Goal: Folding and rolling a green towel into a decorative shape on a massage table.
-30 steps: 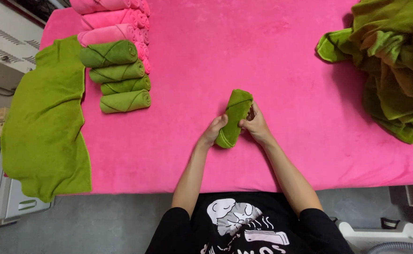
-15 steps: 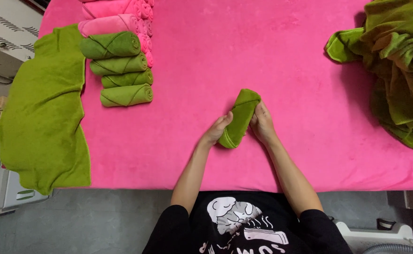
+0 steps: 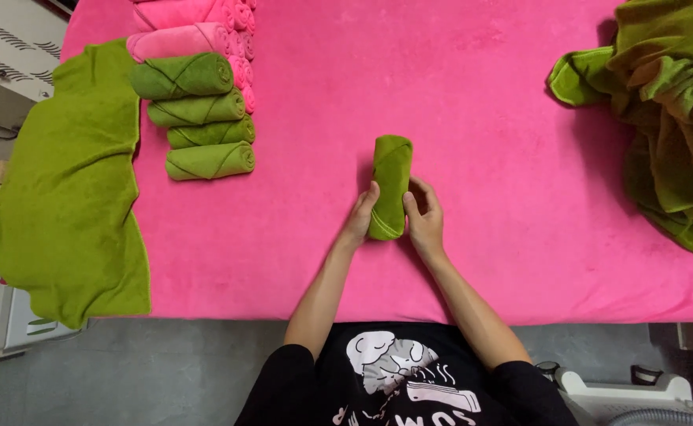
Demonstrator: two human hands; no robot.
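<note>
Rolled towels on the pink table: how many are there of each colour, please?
Green rolled towels: 5, four in the row and one between the left hand and right hand.
Pink rolled towels: count unclear, cut off at the top edge.
Total: at least 5.

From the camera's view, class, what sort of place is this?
Probably a spa or salon workroom: rolled green towels stacked in a row, a heap of unrolled towels, and both hands on a green towel roll on a pink-covered table.
</note>
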